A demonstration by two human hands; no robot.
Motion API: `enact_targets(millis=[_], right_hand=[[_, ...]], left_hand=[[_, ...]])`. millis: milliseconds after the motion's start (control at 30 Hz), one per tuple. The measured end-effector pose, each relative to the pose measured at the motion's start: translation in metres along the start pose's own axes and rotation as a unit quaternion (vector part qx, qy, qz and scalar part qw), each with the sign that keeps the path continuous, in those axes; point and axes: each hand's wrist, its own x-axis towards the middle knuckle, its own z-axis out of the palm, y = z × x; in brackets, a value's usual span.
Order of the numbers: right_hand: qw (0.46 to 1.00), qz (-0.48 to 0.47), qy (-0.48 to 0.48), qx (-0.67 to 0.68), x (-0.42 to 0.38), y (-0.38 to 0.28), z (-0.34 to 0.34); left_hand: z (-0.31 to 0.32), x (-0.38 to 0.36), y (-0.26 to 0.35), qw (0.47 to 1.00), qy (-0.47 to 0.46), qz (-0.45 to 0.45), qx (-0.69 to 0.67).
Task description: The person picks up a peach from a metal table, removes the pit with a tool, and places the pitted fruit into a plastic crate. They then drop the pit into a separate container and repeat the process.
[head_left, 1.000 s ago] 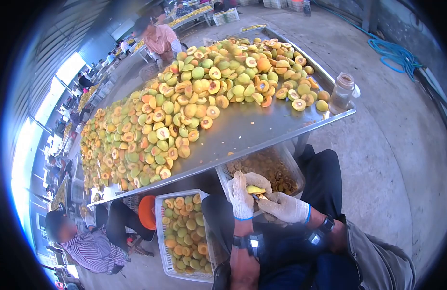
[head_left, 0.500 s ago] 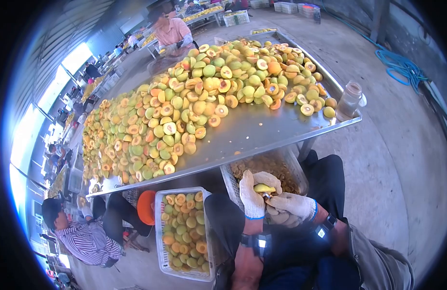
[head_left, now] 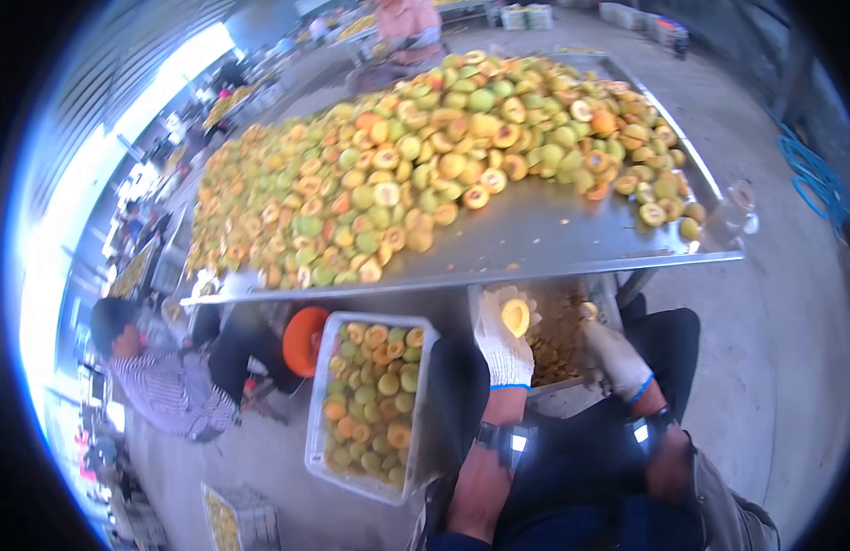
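The person's left hand (head_left: pixel 504 347), gloved, pinches a fruit half (head_left: pixel 515 318) between thumb and fingers, hollow side showing. The right hand (head_left: pixel 619 360) is blurred, with something pale at its fingertips; whether it is pinched cannot be told. Both hang over a bin (head_left: pixel 558 387) of brown scraps, so a loose left grip could drop the fruit half among them. The bin's walls and the overhanging metal surface (head_left: pixel 526 225) limit forward room; lifting straight up could knock knuckles on its edge. To the left, a crate (head_left: pixel 423 395) of fruit halves stands close by a leg, its raised rim liable to catch a sleeve or wrist. Beyond, the piled halves (head_left: pixel 397 174) slope towards bare metal and could slide if nudged low down. A clear jar (head_left: pixel 739 207) stands at the right corner, where a wide elbow might tip it.
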Motion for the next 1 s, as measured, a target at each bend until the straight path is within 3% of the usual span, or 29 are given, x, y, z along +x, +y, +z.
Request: enact_targets(millis=[33, 67, 133, 167, 200, 233, 267, 300, 333, 367, 400, 433, 500, 567, 633, 667, 700, 733, 767, 867, 1000], right_hand=[[0.995, 0.031, -0.045, 0.084, 0.003, 0.002, -0.005], [0.994, 0.040, -0.060, 0.080, 0.006, 0.005, -0.003], [0.998, 0.002, 0.039, -0.051, 0.004, 0.010, 0.001], [0.998, 0.003, 0.033, -0.053, 0.004, 0.009, 0.004], [0.999, 0.028, 0.037, -0.008, 0.004, 0.007, 0.006], [0.997, 0.054, 0.042, 0.037, 0.004, 0.008, 0.007], [0.997, 0.055, 0.038, 0.036, 0.007, 0.011, 0.007], [0.996, 0.057, 0.039, 0.053, 0.010, 0.016, 0.005], [0.995, 0.058, 0.040, 0.070, 0.013, 0.019, 0.005], [0.995, 0.059, 0.041, 0.071, 0.013, 0.019, 0.007], [0.996, 0.052, 0.037, 0.054, 0.013, 0.019, 0.009], [0.998, 0.043, 0.032, 0.037, 0.013, 0.019, 0.012], [0.998, 0.041, 0.027, 0.025, 0.016, 0.020, 0.015], [0.999, 0.038, 0.027, 0.018, 0.017, 0.023, 0.018], [0.999, 0.043, 0.027, 0.019, 0.018, 0.025, 0.019], [0.998, 0.043, 0.031, 0.020, 0.018, 0.026, 0.019], [0.999, 0.037, 0.020, 0.014, 0.017, 0.027, 0.019], [0.999, 0.029, 0.013, 0.007, 0.017, 0.027, 0.019], [0.999, 0.024, 0.023, 0.010, 0.016, 0.025, 0.019], [1.000, 0.005, 0.008, -0.011, 0.021, 0.029, 0.018], [0.996, 0.047, 0.032, -0.071, 0.021, 0.019, 0.028]], left_hand=[[-0.012, 0.002, 0.011, 1.000, 0.017, 0.011, 0.000], [-0.024, 0.004, 0.025, 0.998, 0.016, 0.062, -0.009], [-0.072, 0.024, 0.042, 0.987, 0.038, 0.153, 0.005], [-0.079, 0.013, 0.069, 0.989, 0.090, 0.115, -0.002], [-0.106, 0.015, 0.085, 0.983, 0.126, 0.131, -0.005], [-0.132, 0.012, 0.087, 0.922, 0.171, 0.254, 0.237], [-0.173, 0.019, 0.093, 0.858, 0.217, 0.302, 0.353], [-0.179, 0.005, 0.112, 0.762, 0.273, 0.285, 0.513], [-0.229, 0.019, 0.116, 0.686, 0.306, 0.295, 0.591], [-0.332, 0.066, 0.117, 0.885, 0.240, 0.317, 0.243], [-0.287, 0.045, 0.148, 0.901, 0.359, 0.209, 0.127], [-0.306, 0.045, 0.155, 0.900, 0.363, 0.208, 0.126], [-0.366, 0.053, 0.162, 0.803, 0.389, 0.153, 0.425], [-0.399, 0.058, 0.150, 0.810, 0.407, 0.172, 0.387], [-0.406, 0.054, 0.144, 0.816, 0.423, 0.187, 0.348], [-0.401, 0.049, 0.137, 0.785, 0.459, 0.183, 0.373], [-0.385, 0.043, 0.132, 0.754, 0.493, 0.178, 0.397], [-0.367, 0.042, 0.125, 0.758, 0.481, 0.238, 0.371], [-0.342, 0.041, 0.125, 0.764, 0.472, 0.237, 0.372], [-0.244, 0.043, 0.139, 0.846, 0.352, 0.286, 0.281], [-0.141, 0.076, 0.143, 0.793, 0.158, 0.380, 0.450]])
